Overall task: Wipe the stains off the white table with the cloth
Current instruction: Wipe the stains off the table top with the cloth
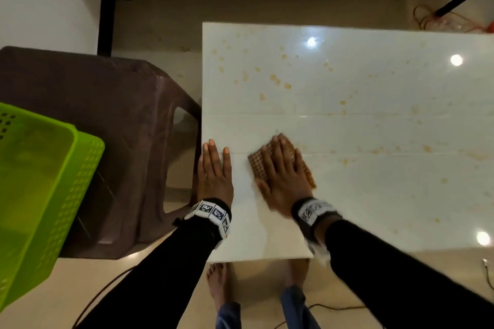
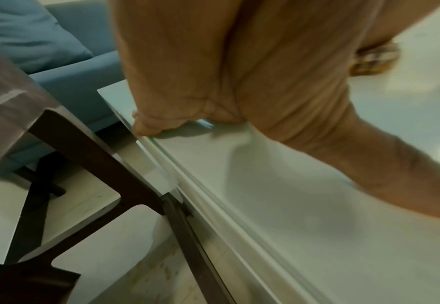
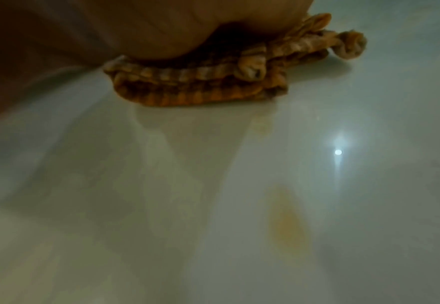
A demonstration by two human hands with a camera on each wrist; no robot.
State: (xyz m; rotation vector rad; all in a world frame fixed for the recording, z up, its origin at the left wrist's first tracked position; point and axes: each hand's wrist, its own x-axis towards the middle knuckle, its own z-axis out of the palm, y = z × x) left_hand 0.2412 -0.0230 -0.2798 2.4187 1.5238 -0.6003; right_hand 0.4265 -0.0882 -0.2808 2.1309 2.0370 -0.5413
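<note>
A: Progress on the wipe, as of now: early. Right hand [image 1: 283, 176] lies flat with straight fingers, pressing the folded brown cloth [image 1: 307, 176] onto the white desk [image 1: 374, 208], near its left end and toward the near edge.

B: And the other one?

A: Left hand [image 1: 213, 171] lies palm down, fingers straight and together, grasping nothing. It rests on the desk right at the left edge; from the left wrist view the outer side of the palm sits on the rim. Looks like bracing.

B: How much is clean?

A: My judgement only: the near-left corner, around and below both hands, shows no marks I can make out. Call that patch done, or never soiled; cannot tell which.

B: What is left?

A: Most of it. Orange-yellow stains [image 1: 275, 79] speckle the far-left part, more run along the middle band to the right, and a few spots sit near the right front. Right wrist view shows one smear [image 3: 286, 218] on the desk close to the cloth, not touched.

B: Cloth condition?

A: Folded in several layers, edges ruffled, one corner curled up loose. Whether it is damp, cannot tell.

B: Surroundings?

A: Brown plastic stool [image 1: 107, 141] just left of the desk, green basket [image 1: 40, 189] partly over it.
</note>
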